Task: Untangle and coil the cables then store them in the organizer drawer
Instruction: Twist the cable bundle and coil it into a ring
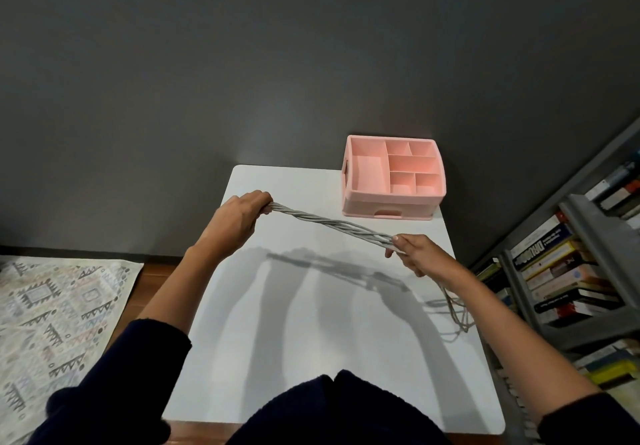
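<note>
Both hands grip one bundle of grey cables (330, 227) and hold it stretched above the white table (311, 358). Fingers of the left hand (239, 217) curl round one end of the bundle, at the far left of the tabletop, while the right hand (414, 253) pinches the other end between thumb and curled fingers, nearer the right edge. Between the two hands the strands twist round one another like a rope — taut, sloping down from left to right, and clear of the surface, with their shadow lying on the table below. Past the right hand the loose remainder of the cables drops behind the wrist and loops at the table's right edge. At the far right corner of the table stands the pink organizer (393, 176), its open top split into several compartments and its front drawer (388, 213) closed — well apart from both hands. Beside the table on the right is a grey bookshelf (571, 271) packed with books, and a patterned rug (59, 313) covers the floor on the left.
</note>
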